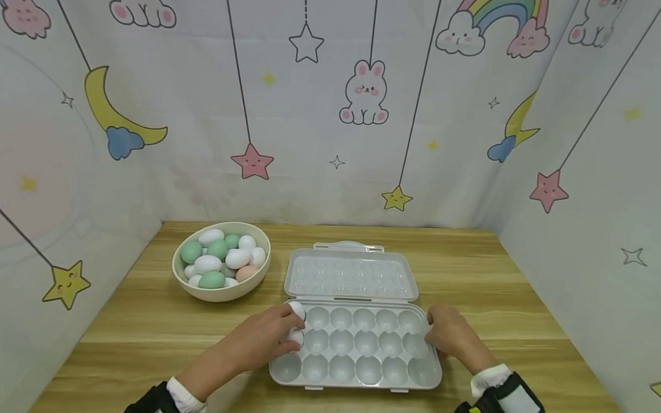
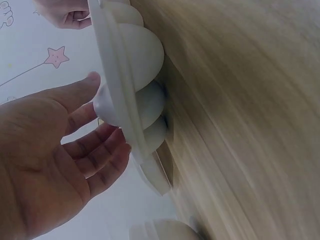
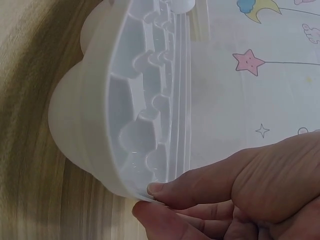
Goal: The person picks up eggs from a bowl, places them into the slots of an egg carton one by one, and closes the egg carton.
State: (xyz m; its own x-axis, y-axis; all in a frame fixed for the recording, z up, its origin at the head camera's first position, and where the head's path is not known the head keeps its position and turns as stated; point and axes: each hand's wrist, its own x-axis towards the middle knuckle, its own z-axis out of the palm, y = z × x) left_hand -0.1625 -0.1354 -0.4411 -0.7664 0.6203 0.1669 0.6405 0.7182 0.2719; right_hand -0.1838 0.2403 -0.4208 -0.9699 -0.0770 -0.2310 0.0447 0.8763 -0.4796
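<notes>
An egg tray (image 1: 357, 343) with rows of round cups lies on the table, its lid (image 1: 352, 274) folded back behind it. My left hand (image 1: 268, 335) is at the tray's left end, thumb and fingers around a white egg (image 1: 295, 338) that sits in the middle cup of the left column. Another white egg (image 1: 296, 309) rests in the back cup of that column, partly covered by the fingers. At the opposite end, my right hand (image 1: 453, 333) pinches the tray's rim between thumb and forefinger, as the right wrist view shows.
A cream bowl (image 1: 220, 294) heaped with white, green and pinkish eggs (image 1: 218, 248) stands at the back left of the wooden table (image 1: 502, 297). Printed cloth walls (image 1: 311, 121) close in the back and both sides.
</notes>
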